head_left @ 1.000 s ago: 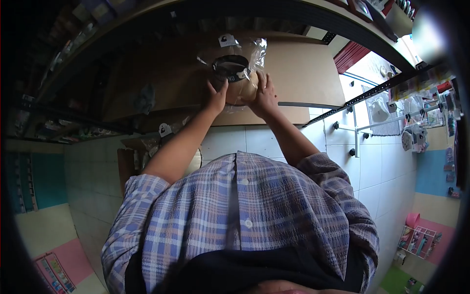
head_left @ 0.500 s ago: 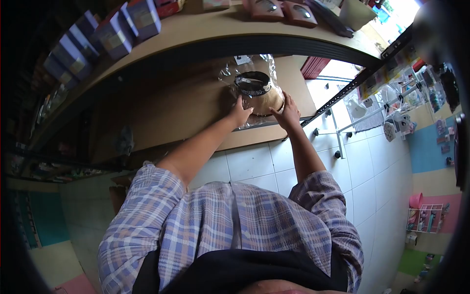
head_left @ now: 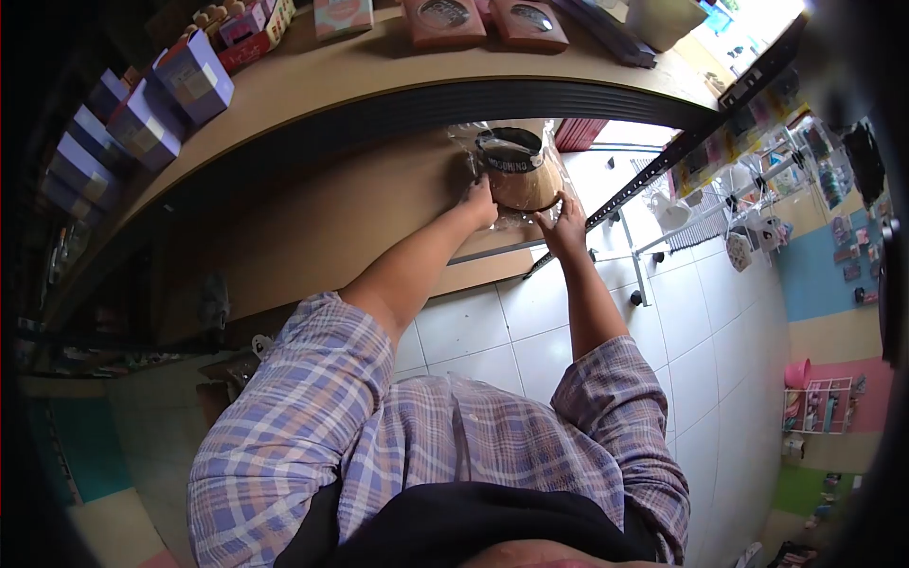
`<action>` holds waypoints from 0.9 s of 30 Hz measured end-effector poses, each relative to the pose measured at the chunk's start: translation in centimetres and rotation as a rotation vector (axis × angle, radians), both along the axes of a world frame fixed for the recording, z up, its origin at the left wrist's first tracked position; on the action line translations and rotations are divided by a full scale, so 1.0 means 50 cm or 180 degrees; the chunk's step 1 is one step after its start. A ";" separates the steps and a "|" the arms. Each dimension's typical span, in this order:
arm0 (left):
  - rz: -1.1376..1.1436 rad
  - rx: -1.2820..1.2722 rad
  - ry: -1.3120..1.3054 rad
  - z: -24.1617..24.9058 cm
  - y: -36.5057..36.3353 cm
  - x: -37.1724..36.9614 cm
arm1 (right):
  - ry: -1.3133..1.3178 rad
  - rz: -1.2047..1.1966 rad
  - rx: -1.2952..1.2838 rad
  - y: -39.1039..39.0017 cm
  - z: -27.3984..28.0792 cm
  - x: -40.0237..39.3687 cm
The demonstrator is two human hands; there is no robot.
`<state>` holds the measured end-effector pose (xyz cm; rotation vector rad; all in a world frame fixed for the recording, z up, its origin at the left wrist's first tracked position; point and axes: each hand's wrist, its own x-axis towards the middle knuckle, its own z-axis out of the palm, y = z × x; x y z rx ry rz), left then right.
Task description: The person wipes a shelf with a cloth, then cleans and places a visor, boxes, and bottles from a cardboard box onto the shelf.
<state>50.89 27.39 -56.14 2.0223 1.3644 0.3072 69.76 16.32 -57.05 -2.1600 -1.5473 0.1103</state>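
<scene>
Small retail shop, shelf aisle.
Wooden display shelf (head_left: 398,71) stocked with rows of purple boxes (head_left: 142,128) and pink packaged goods (head_left: 445,19). Slotted wall rail (head_left: 701,128) with hanging merchandise (head_left: 748,241) on the right. White tiled floor (head_left: 720,322); wire rack (head_left: 822,407) of small items in the corner.

Bare lower shelf (head_left: 312,227) left of the wrapped hat (head_left: 521,175), upper shelf edge (head_left: 426,99) close overhead.

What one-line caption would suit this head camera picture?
Both hands, left hand and right hand, hold a plastic-wrapped straw hat on a wooden shelf beneath a counter of boxes.
</scene>
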 end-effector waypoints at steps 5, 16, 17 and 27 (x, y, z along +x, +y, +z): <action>-0.0148 0.0043 -0.0486 -0.041 -0.009 -0.036 | -0.0272 -0.0099 0.0241 0.006 -0.039 0.019; -0.0401 0.0932 -0.1600 -0.019 -0.352 -0.505 | -0.0242 0.0042 0.0289 -0.001 -0.010 -0.015; -0.0141 0.1074 -0.1536 -0.034 -0.375 -0.557 | -0.0256 0.0079 0.0330 0.002 -0.010 -0.013; 0.2408 0.2547 0.0297 -0.058 -0.344 -0.979 | -0.0710 -0.0498 0.1080 0.020 -0.002 -0.070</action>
